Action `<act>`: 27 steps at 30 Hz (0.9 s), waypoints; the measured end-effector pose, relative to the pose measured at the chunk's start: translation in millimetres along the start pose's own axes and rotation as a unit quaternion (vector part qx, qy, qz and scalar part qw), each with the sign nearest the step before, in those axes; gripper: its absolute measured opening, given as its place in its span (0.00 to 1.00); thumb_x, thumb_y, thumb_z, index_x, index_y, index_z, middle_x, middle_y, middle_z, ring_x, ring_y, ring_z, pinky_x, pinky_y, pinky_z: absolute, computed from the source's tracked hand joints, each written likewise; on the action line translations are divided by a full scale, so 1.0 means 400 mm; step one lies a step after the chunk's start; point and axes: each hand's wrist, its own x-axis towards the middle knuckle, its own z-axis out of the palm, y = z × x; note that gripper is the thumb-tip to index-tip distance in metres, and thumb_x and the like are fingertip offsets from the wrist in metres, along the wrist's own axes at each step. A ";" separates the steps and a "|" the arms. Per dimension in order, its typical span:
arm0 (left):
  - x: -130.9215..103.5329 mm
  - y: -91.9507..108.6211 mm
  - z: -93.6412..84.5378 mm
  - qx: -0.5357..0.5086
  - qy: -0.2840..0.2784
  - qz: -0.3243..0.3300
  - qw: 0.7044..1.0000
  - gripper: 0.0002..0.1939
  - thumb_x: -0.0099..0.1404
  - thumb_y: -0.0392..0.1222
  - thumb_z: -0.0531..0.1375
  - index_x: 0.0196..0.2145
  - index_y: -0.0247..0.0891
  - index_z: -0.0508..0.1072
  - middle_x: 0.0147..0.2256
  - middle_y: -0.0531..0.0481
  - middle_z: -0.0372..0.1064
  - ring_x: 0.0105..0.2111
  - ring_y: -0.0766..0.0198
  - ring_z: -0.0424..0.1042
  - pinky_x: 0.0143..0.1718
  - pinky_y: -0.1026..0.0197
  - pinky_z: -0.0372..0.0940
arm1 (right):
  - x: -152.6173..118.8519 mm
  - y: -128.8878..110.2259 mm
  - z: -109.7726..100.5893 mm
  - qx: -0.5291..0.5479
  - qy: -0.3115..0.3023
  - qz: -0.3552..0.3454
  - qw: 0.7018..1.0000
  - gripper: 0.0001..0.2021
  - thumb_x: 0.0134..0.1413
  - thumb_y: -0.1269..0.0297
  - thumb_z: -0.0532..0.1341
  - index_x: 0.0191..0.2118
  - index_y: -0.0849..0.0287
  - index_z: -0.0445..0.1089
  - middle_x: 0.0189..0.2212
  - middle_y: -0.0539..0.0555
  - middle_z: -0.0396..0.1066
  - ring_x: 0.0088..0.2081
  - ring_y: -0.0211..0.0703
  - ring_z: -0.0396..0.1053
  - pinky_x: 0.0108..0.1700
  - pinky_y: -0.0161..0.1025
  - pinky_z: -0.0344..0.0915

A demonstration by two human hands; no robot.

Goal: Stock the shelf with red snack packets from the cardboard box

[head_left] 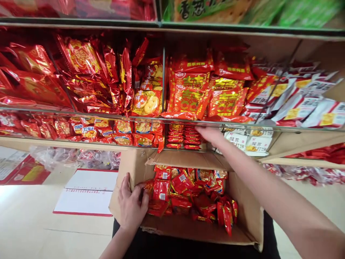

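Observation:
An open cardboard box [210, 233] holds many small red snack packets [182, 181] in loose disorder. My left hand [132, 201] is at the box's left side, its fingers bent over the edge beside a red packet; whether they grip it is unclear. My right hand [210, 136] reaches into the lower shelf, next to neat stacks of small red packets [192, 136]. Its fingertips are hidden behind the shelf edge and the stacks. White packets [246, 143] lie just right of this hand.
Above, a glass-divided shelf [107, 118] holds larger red packets [190, 95] and white-and-red packets [302, 108]. A flat white carton [86, 192] with red edges lies on the floor at left. Clear bags [78, 157] sit beneath the shelf.

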 end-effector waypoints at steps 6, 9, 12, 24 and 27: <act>0.002 0.002 -0.002 0.011 0.002 0.002 1.000 0.08 0.56 0.41 0.55 0.33 0.38 0.72 0.62 0.43 0.35 0.57 0.44 0.50 0.51 0.44 0.55 | -0.439 0.104 -0.064 -0.064 -0.171 -0.314 0.932 0.13 0.54 0.66 0.54 0.44 0.49 0.67 0.42 0.52 0.69 0.49 0.46 0.62 0.55 0.49 0.56; 0.002 0.004 -0.002 0.016 0.002 0.003 1.000 0.08 0.56 0.40 0.55 0.33 0.38 0.72 0.62 0.43 0.35 0.57 0.43 0.50 0.50 0.42 0.56 | -0.527 0.178 -0.020 -0.151 -0.136 -0.206 0.957 0.13 0.56 0.65 0.50 0.46 0.55 0.66 0.43 0.58 0.67 0.47 0.50 0.63 0.50 0.50 0.60; 0.003 0.010 -0.004 0.023 0.002 0.001 1.000 0.09 0.56 0.41 0.55 0.34 0.38 0.72 0.62 0.42 0.35 0.56 0.42 0.50 0.49 0.42 0.57 | -0.490 0.201 0.027 -0.245 -0.032 0.014 0.969 0.21 0.56 0.57 0.50 0.51 0.67 0.60 0.43 0.68 0.65 0.45 0.57 0.64 0.44 0.52 0.62; -0.007 0.095 -0.063 -0.047 -0.001 0.068 0.997 0.16 0.54 0.38 0.56 0.43 0.37 0.67 0.58 0.39 0.47 0.60 0.45 0.40 0.55 0.40 0.49 | -0.428 0.177 0.008 -0.151 -0.130 0.148 0.969 0.17 0.44 0.65 0.62 0.42 0.65 0.65 0.40 0.64 0.69 0.46 0.53 0.65 0.46 0.43 0.60; -0.011 0.186 -0.079 -0.180 -0.056 0.125 0.974 0.21 0.58 0.39 0.52 0.51 0.38 0.60 0.56 0.41 0.54 0.58 0.54 0.49 0.56 0.47 0.50 | -0.469 0.151 -0.030 -0.113 -0.141 0.100 0.978 0.15 0.48 0.69 0.59 0.44 0.60 0.65 0.43 0.59 0.68 0.46 0.46 0.65 0.48 0.39 0.59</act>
